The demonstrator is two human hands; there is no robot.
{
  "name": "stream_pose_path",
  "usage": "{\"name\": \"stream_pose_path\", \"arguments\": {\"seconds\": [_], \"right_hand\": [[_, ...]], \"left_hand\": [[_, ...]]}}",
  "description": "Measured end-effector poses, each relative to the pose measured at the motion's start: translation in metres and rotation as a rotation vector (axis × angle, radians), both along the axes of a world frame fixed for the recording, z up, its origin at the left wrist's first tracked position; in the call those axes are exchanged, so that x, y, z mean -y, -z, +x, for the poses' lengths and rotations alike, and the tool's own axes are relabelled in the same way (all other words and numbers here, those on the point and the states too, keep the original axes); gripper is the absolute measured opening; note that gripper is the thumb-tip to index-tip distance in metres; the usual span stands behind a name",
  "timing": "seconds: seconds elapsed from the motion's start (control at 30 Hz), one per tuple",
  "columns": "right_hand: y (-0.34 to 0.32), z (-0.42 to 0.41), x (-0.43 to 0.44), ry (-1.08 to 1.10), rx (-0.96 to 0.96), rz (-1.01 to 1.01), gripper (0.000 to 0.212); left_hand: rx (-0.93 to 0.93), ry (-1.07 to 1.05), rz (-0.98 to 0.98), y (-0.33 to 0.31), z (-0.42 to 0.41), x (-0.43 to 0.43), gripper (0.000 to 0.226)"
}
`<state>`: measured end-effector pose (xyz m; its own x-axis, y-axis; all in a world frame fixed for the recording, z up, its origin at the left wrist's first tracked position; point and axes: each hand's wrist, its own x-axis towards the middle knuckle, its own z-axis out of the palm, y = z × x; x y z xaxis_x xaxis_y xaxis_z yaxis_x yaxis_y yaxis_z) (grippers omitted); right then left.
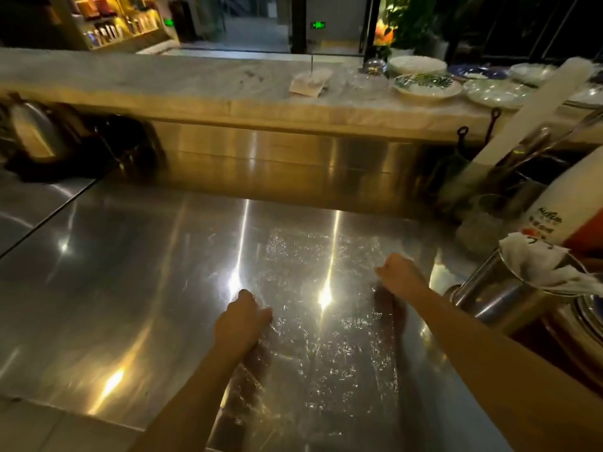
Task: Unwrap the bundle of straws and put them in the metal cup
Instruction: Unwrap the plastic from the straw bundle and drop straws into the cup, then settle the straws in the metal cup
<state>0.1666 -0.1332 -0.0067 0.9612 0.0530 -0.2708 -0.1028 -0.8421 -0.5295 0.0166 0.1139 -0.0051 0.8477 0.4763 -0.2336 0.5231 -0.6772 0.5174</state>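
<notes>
Both hands, left (pixel 243 318) and right (pixel 399 272), knuckles-up on clear wrap (pixel 323 321), fingers curled, grip unclear.

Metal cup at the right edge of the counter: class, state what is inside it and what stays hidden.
Crumpled white paper fills the mouth of the metal cup and spills over its rim. Whatever lies beneath the paper is covered; no straws show.

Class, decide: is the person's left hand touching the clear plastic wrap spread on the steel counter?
Touching. The head view shows the left hand pressed on the plastic wrap's left edge.
</notes>
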Motion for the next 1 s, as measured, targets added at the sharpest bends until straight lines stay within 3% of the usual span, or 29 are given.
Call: {"name": "stream_pose_path", "arguments": {"seconds": [0.17, 0.23, 0.3, 0.43, 0.6, 0.73, 0.83, 1.0], "right_hand": [[-0.009, -0.011, 0.007, -0.037, 0.114, 0.004, 0.036], [-0.022, -0.016, 0.011, -0.082, 0.167, 0.026, 0.026], [-0.041, -0.023, 0.018, -0.133, 0.218, 0.028, 0.010], [-0.089, -0.047, 0.037, -0.172, 0.366, 0.048, 0.018], [-0.136, -0.082, 0.076, -0.160, 0.574, 0.063, 0.013], [-0.155, -0.100, 0.111, -0.049, 0.856, -0.092, 0.009], [-0.152, -0.107, 0.131, 0.011, 0.988, -0.239, 0.022], [-0.125, -0.099, 0.154, 0.051, 0.689, -0.210, 0.047]], "left_hand": [[0.025, 0.128, 0.259, -0.007, 0.013, 0.017, 0.046], [0.092, 0.229, 0.298, -0.017, 0.019, 0.030, 0.044], [0.177, 0.300, 0.216, -0.031, 0.026, 0.047, 0.037], [0.348, 0.470, 0.069, -0.063, 0.040, 0.091, 0.028], [0.558, 0.701, -0.012, -0.097, 0.059, 0.154, 0.021], [0.689, 0.837, -0.105, -0.107, 0.069, 0.203, 0.023], [0.749, 0.907, -0.123, -0.107, 0.077, 0.236, 0.036], [0.650, 0.967, -0.107, -0.095, 0.092, 0.266, 0.059]]}}
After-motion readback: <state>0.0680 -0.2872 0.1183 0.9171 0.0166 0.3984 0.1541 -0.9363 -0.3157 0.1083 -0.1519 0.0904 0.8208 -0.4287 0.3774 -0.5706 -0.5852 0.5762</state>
